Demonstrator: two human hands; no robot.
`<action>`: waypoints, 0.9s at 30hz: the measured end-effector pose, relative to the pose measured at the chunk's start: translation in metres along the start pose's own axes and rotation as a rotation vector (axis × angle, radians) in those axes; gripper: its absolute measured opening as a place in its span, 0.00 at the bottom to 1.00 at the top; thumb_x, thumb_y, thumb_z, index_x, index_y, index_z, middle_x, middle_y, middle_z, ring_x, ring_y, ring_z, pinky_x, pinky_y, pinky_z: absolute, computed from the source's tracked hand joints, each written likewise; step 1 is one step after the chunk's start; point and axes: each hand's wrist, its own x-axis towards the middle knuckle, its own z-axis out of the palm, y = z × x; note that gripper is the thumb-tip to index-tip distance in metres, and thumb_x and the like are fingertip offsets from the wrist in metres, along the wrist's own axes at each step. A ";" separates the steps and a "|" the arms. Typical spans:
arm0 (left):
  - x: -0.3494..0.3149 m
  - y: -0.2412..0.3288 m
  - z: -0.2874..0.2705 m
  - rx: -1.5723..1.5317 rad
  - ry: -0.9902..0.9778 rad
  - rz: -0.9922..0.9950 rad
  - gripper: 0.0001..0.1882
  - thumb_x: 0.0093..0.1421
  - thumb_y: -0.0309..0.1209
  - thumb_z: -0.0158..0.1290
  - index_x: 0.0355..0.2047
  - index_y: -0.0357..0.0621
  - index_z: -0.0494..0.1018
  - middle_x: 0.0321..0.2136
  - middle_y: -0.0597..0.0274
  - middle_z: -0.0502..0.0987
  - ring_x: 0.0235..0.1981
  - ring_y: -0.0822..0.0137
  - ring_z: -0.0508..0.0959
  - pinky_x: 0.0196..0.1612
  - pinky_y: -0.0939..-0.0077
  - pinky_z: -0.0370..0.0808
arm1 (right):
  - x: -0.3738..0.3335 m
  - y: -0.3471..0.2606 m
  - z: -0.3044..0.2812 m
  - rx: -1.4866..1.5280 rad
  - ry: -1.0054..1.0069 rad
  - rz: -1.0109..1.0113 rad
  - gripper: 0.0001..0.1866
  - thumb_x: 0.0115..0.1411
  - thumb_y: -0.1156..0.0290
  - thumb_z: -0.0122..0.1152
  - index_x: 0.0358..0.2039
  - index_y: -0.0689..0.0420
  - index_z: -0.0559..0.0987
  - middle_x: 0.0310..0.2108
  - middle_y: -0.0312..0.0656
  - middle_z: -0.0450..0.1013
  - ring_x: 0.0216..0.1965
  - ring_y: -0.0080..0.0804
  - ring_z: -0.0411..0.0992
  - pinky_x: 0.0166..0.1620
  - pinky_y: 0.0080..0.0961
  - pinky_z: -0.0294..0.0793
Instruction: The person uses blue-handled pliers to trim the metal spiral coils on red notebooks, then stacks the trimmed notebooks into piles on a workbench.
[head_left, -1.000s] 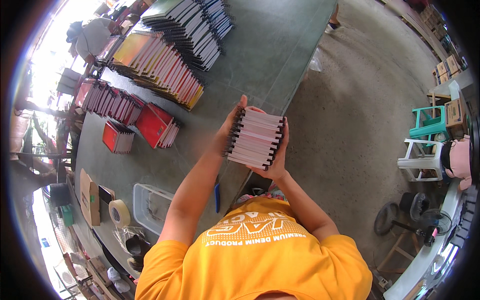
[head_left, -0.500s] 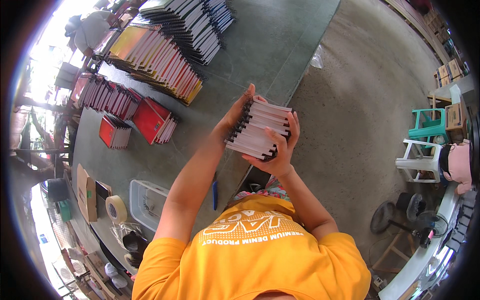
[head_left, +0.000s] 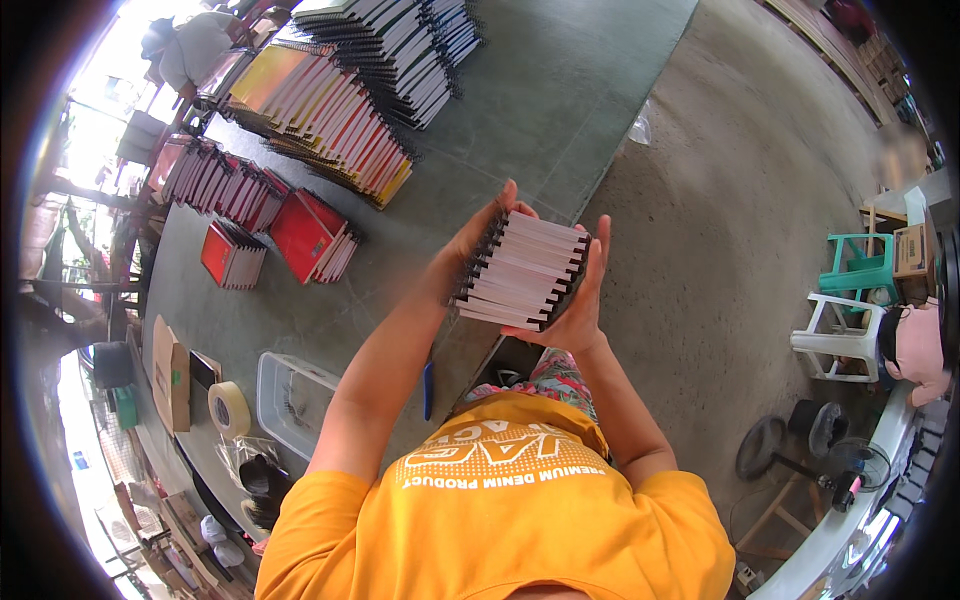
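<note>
Between left hand [head_left: 480,236] and right hand [head_left: 582,315], a block of spiral-bound notebooks [head_left: 525,268] is gripped over the edge of a grey-green table [head_left: 530,95], beyond which a concrete floor [head_left: 710,250] is bordered by plastic stools [head_left: 842,343]

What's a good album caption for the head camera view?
A stack of spiral-bound notebooks held between left hand and right hand, near the edge of a table bearing more notebooks.
</note>
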 end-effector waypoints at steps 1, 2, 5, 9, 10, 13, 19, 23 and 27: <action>-0.002 0.001 0.002 0.018 0.024 0.023 0.29 0.55 0.60 0.42 0.28 0.43 0.72 0.28 0.63 0.75 0.32 0.70 0.74 0.38 0.76 0.71 | -0.003 0.000 0.000 -0.071 -0.039 0.030 0.64 0.28 0.43 0.73 0.60 0.56 0.48 0.60 0.63 0.40 0.62 0.58 0.40 0.59 0.46 0.46; -0.004 0.000 0.005 0.037 0.049 0.046 0.28 0.54 0.60 0.44 0.28 0.44 0.72 0.27 0.65 0.74 0.30 0.72 0.73 0.36 0.77 0.71 | -0.008 -0.001 0.000 -0.141 -0.079 0.061 0.65 0.28 0.43 0.73 0.60 0.57 0.46 0.60 0.62 0.41 0.61 0.58 0.41 0.59 0.45 0.47; -0.019 0.006 0.012 0.019 0.054 0.062 0.30 0.54 0.61 0.44 0.33 0.43 0.72 0.30 0.64 0.75 0.31 0.71 0.74 0.38 0.76 0.70 | -0.018 -0.007 0.004 -0.203 -0.071 0.127 0.68 0.28 0.44 0.74 0.61 0.59 0.42 0.58 0.59 0.46 0.59 0.56 0.46 0.58 0.44 0.50; -0.045 0.007 0.011 0.062 -0.065 0.113 0.39 0.57 0.62 0.33 0.47 0.36 0.67 0.42 0.55 0.73 0.44 0.66 0.72 0.51 0.68 0.67 | -0.020 -0.001 0.013 0.037 -0.032 0.118 0.65 0.32 0.45 0.72 0.62 0.56 0.41 0.58 0.55 0.47 0.59 0.50 0.49 0.57 0.42 0.54; -0.047 0.002 0.015 0.070 -0.021 0.156 0.40 0.56 0.63 0.33 0.48 0.36 0.66 0.43 0.54 0.72 0.45 0.65 0.72 0.52 0.68 0.66 | -0.019 -0.001 0.014 0.057 -0.042 0.119 0.64 0.33 0.45 0.71 0.62 0.55 0.41 0.58 0.54 0.48 0.58 0.48 0.50 0.57 0.42 0.54; -0.046 -0.008 0.027 0.035 0.045 0.203 0.41 0.55 0.64 0.34 0.49 0.36 0.65 0.45 0.54 0.71 0.47 0.64 0.71 0.53 0.69 0.65 | -0.013 -0.001 0.015 0.084 -0.064 0.122 0.60 0.37 0.45 0.69 0.62 0.52 0.42 0.58 0.50 0.51 0.57 0.45 0.53 0.56 0.41 0.57; -0.046 0.009 0.026 -0.028 0.052 0.092 0.43 0.53 0.66 0.36 0.50 0.37 0.64 0.44 0.56 0.71 0.44 0.65 0.71 0.50 0.75 0.66 | 0.014 -0.015 0.013 0.548 -0.043 0.554 0.51 0.44 0.48 0.64 0.62 0.50 0.46 0.55 0.44 0.57 0.55 0.40 0.60 0.54 0.38 0.63; -0.073 0.015 0.048 0.366 0.171 0.433 0.42 0.55 0.59 0.44 0.56 0.34 0.56 0.44 0.57 0.70 0.48 0.67 0.67 0.55 0.74 0.59 | 0.032 -0.009 -0.003 1.074 -0.085 1.004 0.37 0.48 0.57 0.62 0.55 0.58 0.59 0.48 0.45 0.65 0.49 0.36 0.67 0.51 0.33 0.67; -0.108 0.009 0.061 0.658 0.351 0.598 0.49 0.51 0.52 0.54 0.61 0.34 0.43 0.52 0.47 0.62 0.53 0.62 0.63 0.58 0.73 0.55 | 0.048 -0.026 0.017 1.070 -0.233 1.115 0.33 0.53 0.53 0.57 0.54 0.59 0.61 0.49 0.45 0.66 0.49 0.36 0.67 0.51 0.34 0.68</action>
